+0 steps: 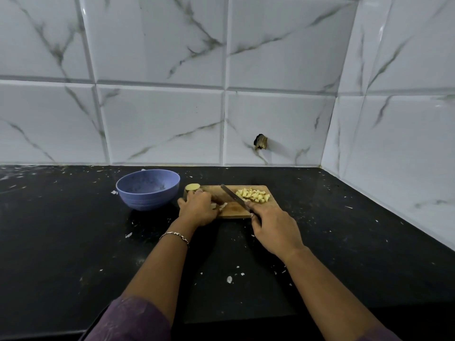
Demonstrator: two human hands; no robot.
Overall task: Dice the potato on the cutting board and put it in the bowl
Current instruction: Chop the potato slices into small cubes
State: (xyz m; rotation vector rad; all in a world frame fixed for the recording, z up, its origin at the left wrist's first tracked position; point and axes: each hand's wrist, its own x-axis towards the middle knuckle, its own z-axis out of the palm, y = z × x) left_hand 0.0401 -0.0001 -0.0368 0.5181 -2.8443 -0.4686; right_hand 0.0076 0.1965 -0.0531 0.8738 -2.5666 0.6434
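1. Gripping the knife (232, 196) by its handle, the right hand (273, 230) sat at the near right corner of the cutting board (236, 210), fingers wrapped closed around the handle.
2. The blade ran away from that hand, slanting left toward the far edge of the board; whether its edge touched the wood could not be told.
3. The left hand (198, 207) lay on the left part of the board, its fingers curled down over some pale potato pieces (221, 206), which peeked out just beside the fingertips and close to the blade.
4. A heap of diced potato (253, 195) lay on the far right area of the board, on the other side of the blade from the left hand.
5. One uncut potato end (192, 187) sat at the far left corner of the board, just beyond the left hand's knuckles.
6. The blue bowl (147, 200) stood upright on the black countertop (73, 230), just left of the board, and no potato showed in it.
7. A ring (199, 191) showed on a left finger and a thin bracelet (175, 236) circled the left wrist; a purple sleeve (130, 321) covered the upper left arm.
8. White scraps speckled the counter, and marbled white tiles (160, 119) with a small dark hole (260, 142) rose behind it.
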